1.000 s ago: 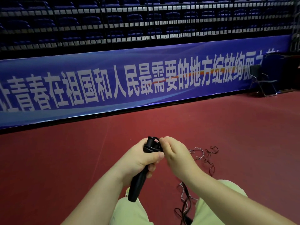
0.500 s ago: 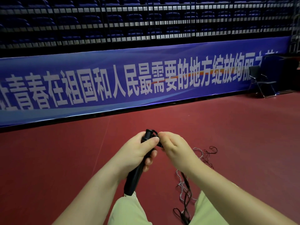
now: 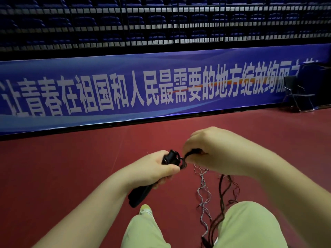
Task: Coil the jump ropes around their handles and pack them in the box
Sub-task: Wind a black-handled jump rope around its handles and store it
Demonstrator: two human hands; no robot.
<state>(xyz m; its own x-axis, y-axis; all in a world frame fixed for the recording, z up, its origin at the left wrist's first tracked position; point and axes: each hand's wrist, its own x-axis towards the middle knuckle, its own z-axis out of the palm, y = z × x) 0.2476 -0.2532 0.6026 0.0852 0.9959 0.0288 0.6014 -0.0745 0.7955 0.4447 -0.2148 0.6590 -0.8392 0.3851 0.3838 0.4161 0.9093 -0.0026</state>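
The left hand [image 3: 154, 169] is wrapped around the black handles [image 3: 141, 192] of a jump rope, fingers curled tight round the upper part and the thumb laid across the top toward the right. The lower ends of the handles stick out below the palm, slanting down and to the left, above a shoe [image 3: 146, 209] on the red floor [image 3: 71, 176]. The top ends of the handles poke out just past the thumb and forefinger, where a small ring and the start of the rope sit right at the fingertips.

Just right of that, the right hand [image 3: 213, 151] is raised a little higher, fingers curled in and pinching a dark bundle of rope [image 3: 194, 152] close to the handle tops. The two hands are nearly touching, with only the short run of rope between them.

Below the right hand the rest of the rope hangs loose: thin pale strands [image 3: 203, 190] drop toward the floor, and darker cords [image 3: 223, 197] trail down between the knees, which are in light green trousers [image 3: 247, 224].

Farther back, a blue banner [image 3: 161, 90] runs along the wall, and a folding chair [image 3: 297, 93] stands at the far right.
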